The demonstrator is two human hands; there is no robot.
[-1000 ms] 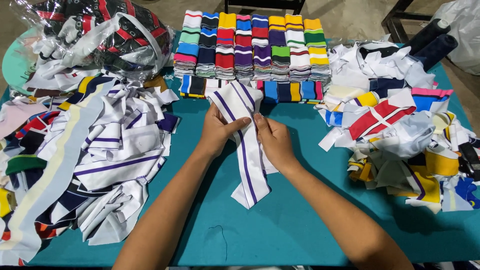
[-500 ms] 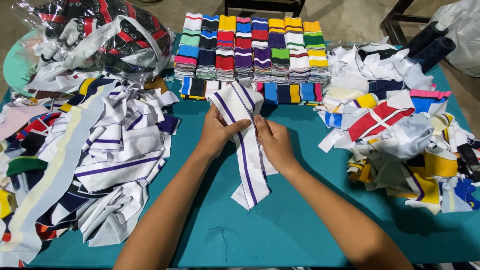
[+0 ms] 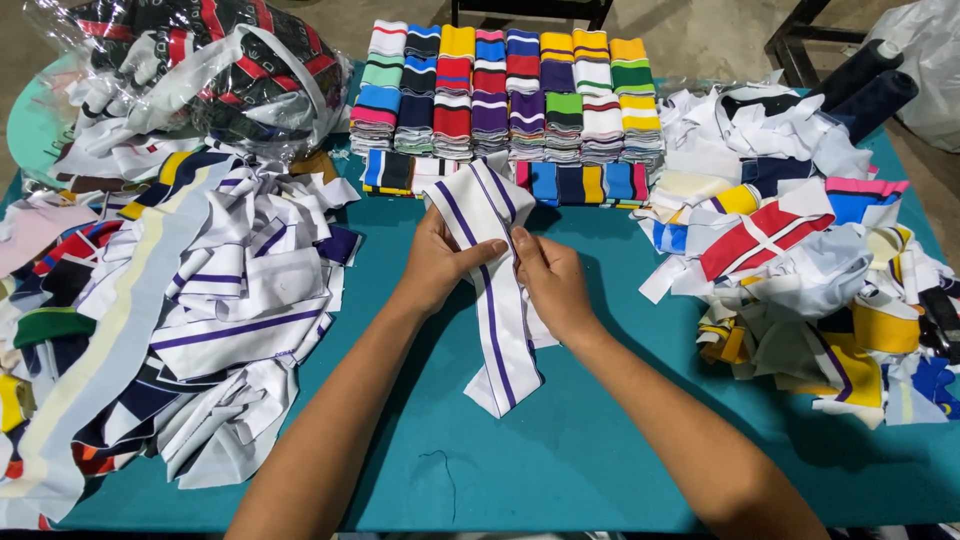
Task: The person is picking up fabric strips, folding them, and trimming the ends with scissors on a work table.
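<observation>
A white strip of cloth with purple stripes (image 3: 492,300) is pinched at its upper part by the left hand (image 3: 437,262) and the right hand (image 3: 552,283), both closed on it. Its lower end is laid on the teal worktop (image 3: 600,450), between a heap of white strips (image 3: 230,320) and a heap of mixed scraps (image 3: 800,260), in front of folded striped stacks (image 3: 510,95).

Bright, even light falls from above, and the colours look rich. Soft shadows lie on the teal desk (image 3: 600,450) beneath the forearms. The clear plastic bag (image 3: 200,70) shows white glare. Focus is sharp throughout, with slight wide-angle bending near the edges and no motion blur.
</observation>
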